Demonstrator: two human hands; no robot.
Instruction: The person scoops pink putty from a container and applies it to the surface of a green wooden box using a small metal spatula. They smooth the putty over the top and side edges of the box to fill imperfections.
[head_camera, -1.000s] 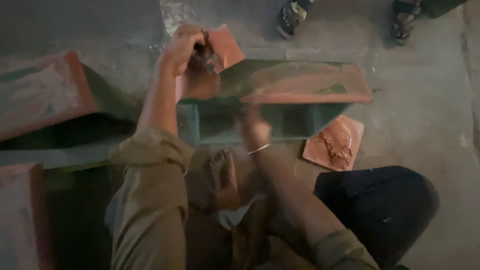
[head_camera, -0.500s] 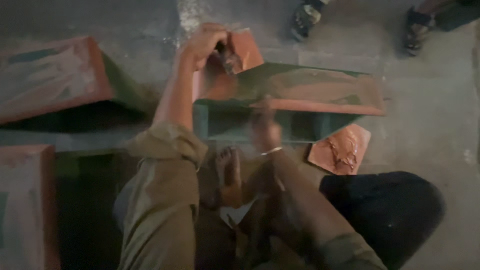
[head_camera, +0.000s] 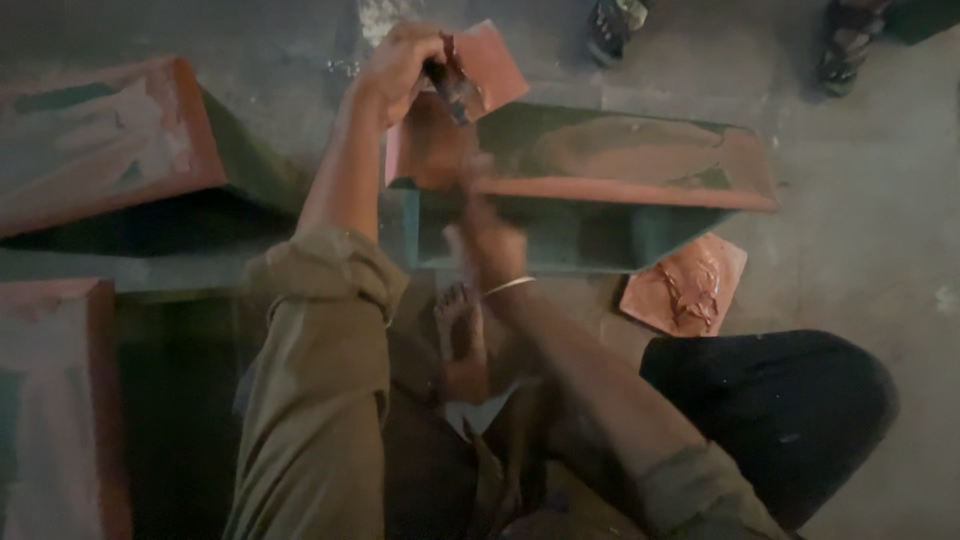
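Blurred mid-stroke, the right hand had dropped onto the half-coated green metal frame, grip unreadable, while the left hand clutched a square reddish tile.

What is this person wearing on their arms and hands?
Both hands are bare, with no gloves. The left hand comes out of an olive-green sleeve rolled up near the elbow. The right hand, blurred here, has a thin pale bangle at the wrist, and the same olive sleeve pushed back up the forearm.
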